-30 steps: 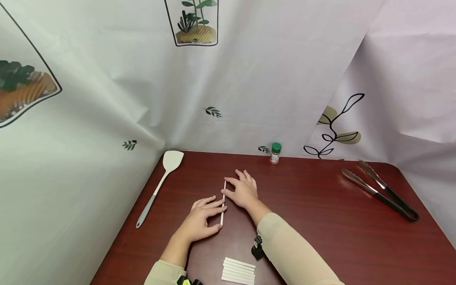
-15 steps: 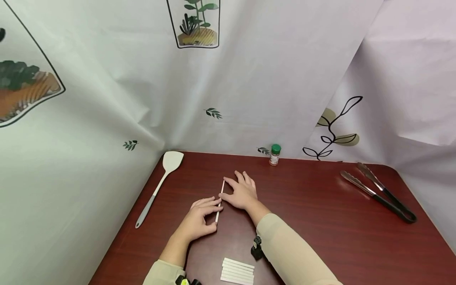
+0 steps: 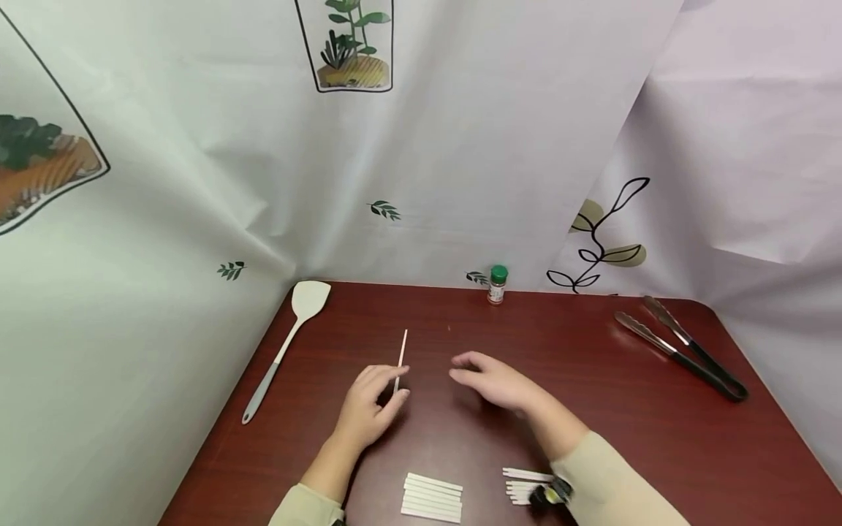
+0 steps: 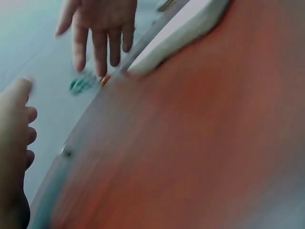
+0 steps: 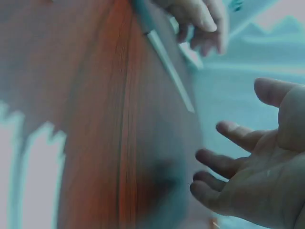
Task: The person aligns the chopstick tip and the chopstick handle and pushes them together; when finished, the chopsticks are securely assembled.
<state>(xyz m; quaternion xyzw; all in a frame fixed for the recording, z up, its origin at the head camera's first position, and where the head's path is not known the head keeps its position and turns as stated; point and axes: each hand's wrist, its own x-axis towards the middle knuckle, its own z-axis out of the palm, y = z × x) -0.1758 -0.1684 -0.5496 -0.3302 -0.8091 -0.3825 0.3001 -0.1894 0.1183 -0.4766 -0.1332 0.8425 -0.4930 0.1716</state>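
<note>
A thin white stick (image 3: pixel 403 348) lies lengthwise on the dark red table (image 3: pixel 559 380), its near part hidden behind my left fingers. My left hand (image 3: pixel 370 409) hovers over that near end with loosely bent fingers; the right wrist view shows no grip on the stick (image 5: pixel 170 71). To the right, and apart from the stick, my right hand (image 3: pixel 495 381) is in the air with nothing in it. Its fingers (image 5: pixel 233 164) are spread and relaxed in the right wrist view. Closer to me, several white sticks (image 3: pixel 432 498) lie side by side in a row.
More white sticks (image 3: pixel 522 486) lie partly under the right wrist's camera (image 3: pixel 551 494). A white spatula (image 3: pixel 289 340) lies along the left edge. A green-capped spice jar (image 3: pixel 497 285) stands at the back edge, and black-handled tongs (image 3: pixel 684 351) lie at the right.
My right hand has let go of the stick and moved right and toward me, uncovering the second bunch of sticks. The left fingers have eased off the single stick, which stays on the table.
</note>
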